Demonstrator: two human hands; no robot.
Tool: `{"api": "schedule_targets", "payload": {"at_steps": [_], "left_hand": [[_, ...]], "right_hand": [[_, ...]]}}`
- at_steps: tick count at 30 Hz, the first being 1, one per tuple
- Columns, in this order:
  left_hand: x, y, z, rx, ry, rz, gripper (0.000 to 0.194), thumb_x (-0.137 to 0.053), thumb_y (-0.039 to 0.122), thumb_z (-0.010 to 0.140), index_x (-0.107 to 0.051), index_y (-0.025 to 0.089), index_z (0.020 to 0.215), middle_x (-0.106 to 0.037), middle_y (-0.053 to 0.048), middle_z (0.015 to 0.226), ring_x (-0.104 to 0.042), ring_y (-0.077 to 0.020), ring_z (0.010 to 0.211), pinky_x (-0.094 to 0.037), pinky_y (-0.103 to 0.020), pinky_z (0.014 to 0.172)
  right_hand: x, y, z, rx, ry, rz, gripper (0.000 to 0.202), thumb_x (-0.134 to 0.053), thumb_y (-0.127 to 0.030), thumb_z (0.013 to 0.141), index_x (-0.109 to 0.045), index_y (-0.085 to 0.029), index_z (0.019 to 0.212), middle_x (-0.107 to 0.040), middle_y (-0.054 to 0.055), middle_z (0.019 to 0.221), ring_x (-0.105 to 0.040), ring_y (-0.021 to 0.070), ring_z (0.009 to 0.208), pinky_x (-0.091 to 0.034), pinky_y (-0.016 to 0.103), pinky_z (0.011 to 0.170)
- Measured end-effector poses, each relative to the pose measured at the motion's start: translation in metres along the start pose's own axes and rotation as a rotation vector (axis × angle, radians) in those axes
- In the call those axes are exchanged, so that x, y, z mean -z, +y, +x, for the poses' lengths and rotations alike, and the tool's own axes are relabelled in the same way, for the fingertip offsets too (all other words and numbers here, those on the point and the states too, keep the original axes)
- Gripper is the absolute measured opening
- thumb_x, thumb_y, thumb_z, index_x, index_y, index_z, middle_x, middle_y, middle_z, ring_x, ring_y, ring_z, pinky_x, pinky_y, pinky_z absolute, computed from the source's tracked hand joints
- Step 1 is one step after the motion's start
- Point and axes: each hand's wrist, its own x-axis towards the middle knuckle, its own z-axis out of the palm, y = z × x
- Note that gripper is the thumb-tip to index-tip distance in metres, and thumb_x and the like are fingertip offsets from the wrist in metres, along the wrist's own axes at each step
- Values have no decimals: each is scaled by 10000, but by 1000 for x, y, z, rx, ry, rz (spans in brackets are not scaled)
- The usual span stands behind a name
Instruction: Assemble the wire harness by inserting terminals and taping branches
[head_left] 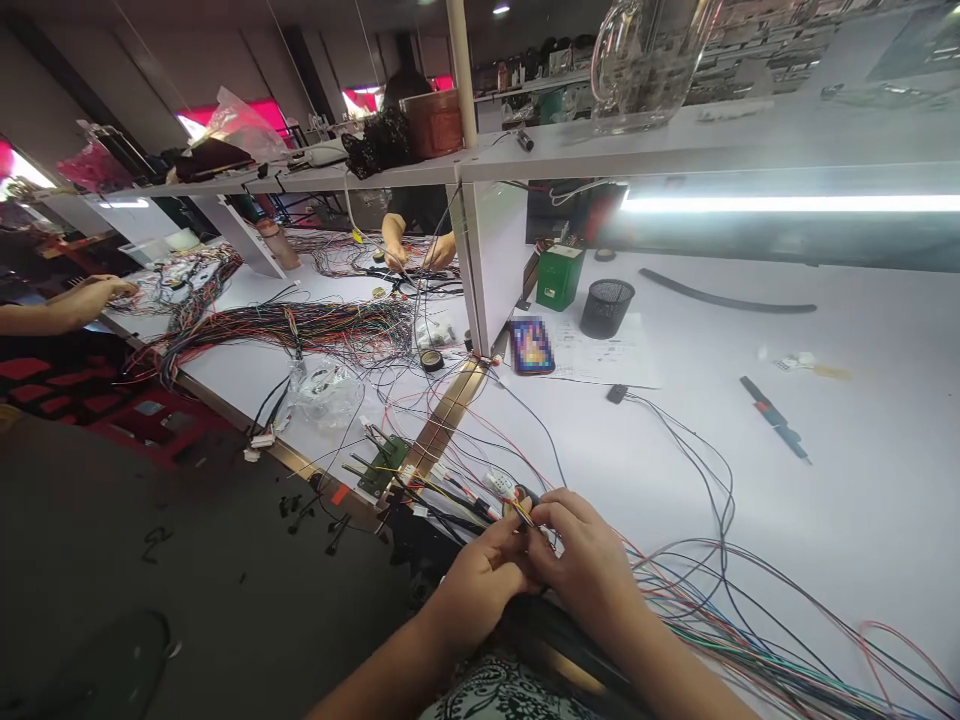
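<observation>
Wires (520,511) in left hand (480,585), right hand (589,550); mesh cup (606,310) beside green box (559,278).

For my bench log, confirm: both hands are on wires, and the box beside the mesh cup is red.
The head view shows the box green, not red, beside the mesh cup; left hand and right hand are on wires.
</observation>
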Motion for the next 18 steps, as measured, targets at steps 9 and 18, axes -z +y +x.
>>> {"api": "schedule_targets", "payload": {"at_steps": [9,18], "left_hand": [[21,35,8,-343,74,755,322,-534,382,900,-698,237,1137,-655,-91,1097,-560,-232,1070,-369,-367,1021],[22,42,15,63,14,236,370,-636,431,819,-736,113,980,-618,-21,704,-497,-121,632,-389,-235,602]], "right_hand": [[-2,3,1,-38,-181,250,87,-501,-168,881,-567,-223,864,-563,26,940,-567,139,739,-472,288,682],[14,-1,-10,-87,-190,518,373,-460,-112,869,-473,-293,1195,-492,43,1125,-601,113,788,-526,279,719]]}}
